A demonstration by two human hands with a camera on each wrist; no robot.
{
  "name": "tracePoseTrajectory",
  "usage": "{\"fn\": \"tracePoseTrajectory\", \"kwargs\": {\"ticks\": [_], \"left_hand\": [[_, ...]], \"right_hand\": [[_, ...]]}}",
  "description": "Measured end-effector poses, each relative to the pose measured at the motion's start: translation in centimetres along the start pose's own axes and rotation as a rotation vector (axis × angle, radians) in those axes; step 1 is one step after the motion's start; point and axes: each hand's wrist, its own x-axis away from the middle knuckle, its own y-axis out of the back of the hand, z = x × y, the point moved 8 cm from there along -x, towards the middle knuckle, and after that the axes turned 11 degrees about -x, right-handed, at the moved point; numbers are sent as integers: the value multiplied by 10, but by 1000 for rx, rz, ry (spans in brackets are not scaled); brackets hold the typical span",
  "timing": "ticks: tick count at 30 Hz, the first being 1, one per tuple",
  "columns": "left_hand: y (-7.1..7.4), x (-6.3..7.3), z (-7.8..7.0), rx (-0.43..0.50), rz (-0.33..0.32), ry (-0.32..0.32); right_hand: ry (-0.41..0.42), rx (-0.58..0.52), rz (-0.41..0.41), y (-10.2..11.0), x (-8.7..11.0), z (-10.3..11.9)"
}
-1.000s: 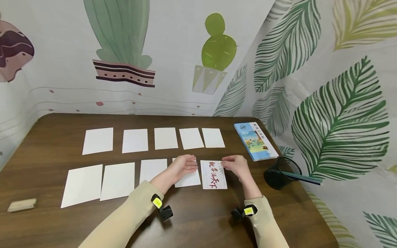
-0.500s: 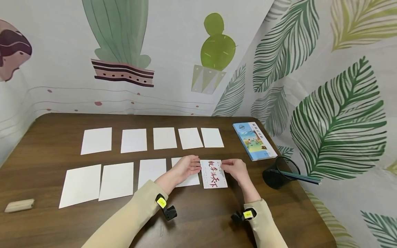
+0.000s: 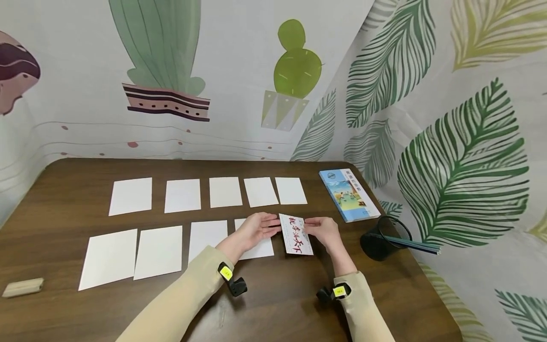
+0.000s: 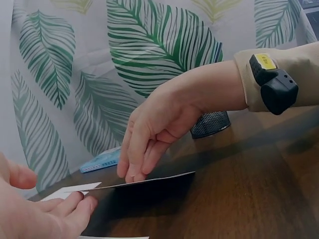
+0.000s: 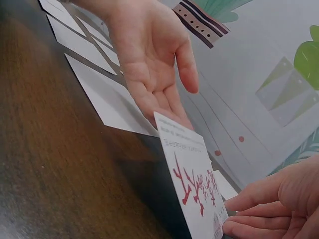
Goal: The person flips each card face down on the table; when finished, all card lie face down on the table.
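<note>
A square white card (image 3: 296, 235) with red calligraphy is tilted, its left side raised off the wooden table and a dark shadow beneath it. My right hand (image 3: 324, 232) pinches its right edge between thumb and fingers. On the other side, my left hand (image 3: 255, 232) has its palm turned toward the card, fingertips at the raised left edge. In the left wrist view, the left fingers (image 4: 75, 209) reach under the card (image 4: 149, 181), with the thumb held apart. The right wrist view shows the printed face of the card (image 5: 192, 174) and the right fingers (image 5: 259, 209) at its edge.
Blank white cards (image 3: 225, 192) lie in two rows on the table (image 3: 265, 308). A blue picture box (image 3: 349, 194) rests at the back right. Beside it, a black mesh pen cup (image 3: 384, 240) leans with dark sticks inside. A pale wooden block (image 3: 23, 288) is at far left.
My left hand has moved right, from over the neighbouring blank card to the printed card's left edge. That edge has risen, tilting the card, while my right hand stays at its right edge.
</note>
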Motion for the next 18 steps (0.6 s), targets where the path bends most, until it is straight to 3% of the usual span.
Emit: {"fn": "tracePoseTrajectory", "kwargs": {"ticks": [10,14,18], "left_hand": [[-9,-5,12,37,-11,52],[-10,-5,12,38,-10,47],[-10,-6,13,28,-8,41]], "right_hand": [[29,-24,-27,0,2,4],[62,-35,-28,-5,8,18],[95,2,22,-17,13,35]]}}
